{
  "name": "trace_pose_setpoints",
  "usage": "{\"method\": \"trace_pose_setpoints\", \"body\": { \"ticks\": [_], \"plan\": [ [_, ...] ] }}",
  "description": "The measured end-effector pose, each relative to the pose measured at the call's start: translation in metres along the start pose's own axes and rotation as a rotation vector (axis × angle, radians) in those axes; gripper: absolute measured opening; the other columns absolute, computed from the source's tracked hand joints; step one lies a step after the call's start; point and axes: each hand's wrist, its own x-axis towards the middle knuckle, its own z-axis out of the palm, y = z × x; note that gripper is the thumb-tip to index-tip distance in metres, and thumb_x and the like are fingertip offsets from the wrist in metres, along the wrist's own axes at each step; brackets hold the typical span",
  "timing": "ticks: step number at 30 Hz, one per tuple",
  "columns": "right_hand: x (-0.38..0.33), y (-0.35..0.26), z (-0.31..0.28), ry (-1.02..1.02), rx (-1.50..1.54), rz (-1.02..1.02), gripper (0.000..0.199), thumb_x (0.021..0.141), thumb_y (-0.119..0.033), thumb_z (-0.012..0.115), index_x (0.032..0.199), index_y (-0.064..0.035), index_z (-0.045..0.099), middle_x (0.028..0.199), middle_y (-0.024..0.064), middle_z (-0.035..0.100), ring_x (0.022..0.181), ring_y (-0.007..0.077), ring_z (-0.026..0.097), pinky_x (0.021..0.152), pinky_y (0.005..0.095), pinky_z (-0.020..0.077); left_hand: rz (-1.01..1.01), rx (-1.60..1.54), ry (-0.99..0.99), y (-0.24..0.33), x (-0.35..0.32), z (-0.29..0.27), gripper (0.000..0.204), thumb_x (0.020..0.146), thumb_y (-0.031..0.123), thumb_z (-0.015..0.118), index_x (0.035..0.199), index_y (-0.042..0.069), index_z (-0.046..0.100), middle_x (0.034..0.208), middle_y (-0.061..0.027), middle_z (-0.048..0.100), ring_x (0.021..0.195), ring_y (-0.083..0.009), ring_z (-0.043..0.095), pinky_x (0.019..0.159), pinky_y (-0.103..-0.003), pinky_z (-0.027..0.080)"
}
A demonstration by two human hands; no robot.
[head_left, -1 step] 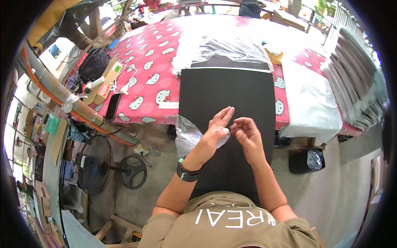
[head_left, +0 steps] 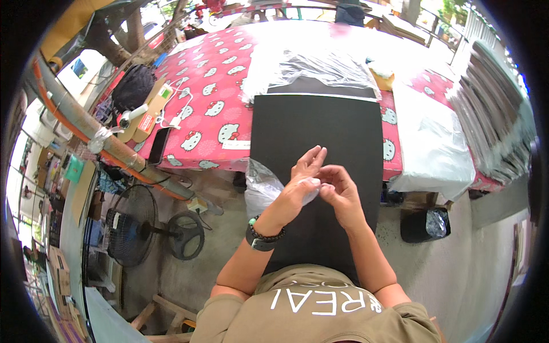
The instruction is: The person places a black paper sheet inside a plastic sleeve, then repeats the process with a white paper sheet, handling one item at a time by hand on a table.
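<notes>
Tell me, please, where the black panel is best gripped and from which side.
Probably the right long edge of the black panel, from the right, where it juts past the pink-covered table: the rim there looks straight and uncovered, while clear plastic overlaps the left edge.

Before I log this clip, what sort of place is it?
Likely a small, open-sided workshop: a black board lies on a pink-covered table, a stack of panels stands at right, trees beyond.

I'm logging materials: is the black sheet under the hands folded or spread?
Spread: the black sheet shows one broad, unbroken surface beneath the left hand and right hand; its near end is hidden.
</notes>
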Motion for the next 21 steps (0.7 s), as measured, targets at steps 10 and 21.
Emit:
{"method": "trace_pose_setpoints", "body": {
  "ticks": [10, 21],
  "plan": [
    [0.003, 0.011, 0.025, 0.167, -0.645, -0.32, 0.02, 0.088, -0.018, 0.048, 0.078, -0.0007, 0.051, 0.063, -0.0027, 0.041, 0.058, 0.005, 0.035, 0.05, 0.0197, 0.029, 0.022, 0.029, 0.461, -0.011, -0.015, -0.009, 0.021, 0.079, 0.02, 0.061, 0.083, -0.001, 0.061, 0.071, -0.0041, 0.06, 0.067, -0.0087, 0.054, 0.06, -0.024, 0.043],
    [0.026, -0.017, 0.034, 0.175, 0.81, 0.253, 0.02, 0.091, -0.024, 0.041, 0.083, -0.0059, 0.045, 0.062, -0.0005, 0.042, 0.053, 0.0086, 0.043, 0.05, 0.0189, 0.0393, -0.161, -0.589, 0.049, -0.004, -0.068, -0.072, 0.03, 0.082, 0.036, 0.057, 0.085, 0.006, 0.051, 0.059, 0.0077, 0.045, 0.052, -0.0027, 0.042, 0.047, -0.016, 0.032]
  ]
}}
